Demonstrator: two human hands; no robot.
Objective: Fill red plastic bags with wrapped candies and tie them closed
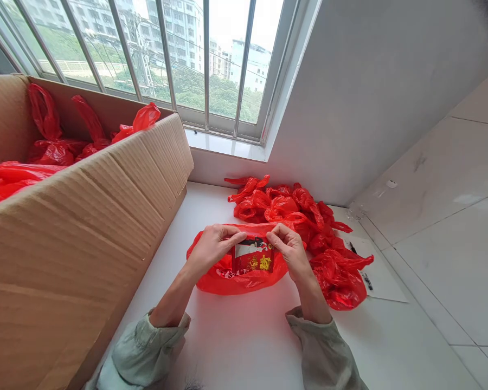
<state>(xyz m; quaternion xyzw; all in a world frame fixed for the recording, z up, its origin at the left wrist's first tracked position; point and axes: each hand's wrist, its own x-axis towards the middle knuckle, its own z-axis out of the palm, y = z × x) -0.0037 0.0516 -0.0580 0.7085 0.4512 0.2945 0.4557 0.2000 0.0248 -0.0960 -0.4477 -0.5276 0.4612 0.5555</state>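
A red plastic bag [244,284] lies open on the white table in front of me. In its mouth is a red printed packet [254,262] with gold characters and a pale and black upper part. My left hand [215,246] is closed, with thumb and fingers pinching near the packet's upper left corner. My right hand [288,246] pinches near its upper right corner. Both hands are over the bag's opening, and the bag's far rim runs behind the fingers. Other small contents at the bag's left side are partly hidden.
A large cardboard box [97,216] with several red bags inside stands at the left. Behind and right of my hands lies a pile of knotted red bags [284,206]. A white sheet [384,287] with a dark pen [367,281] is at the right. A barred window is behind.
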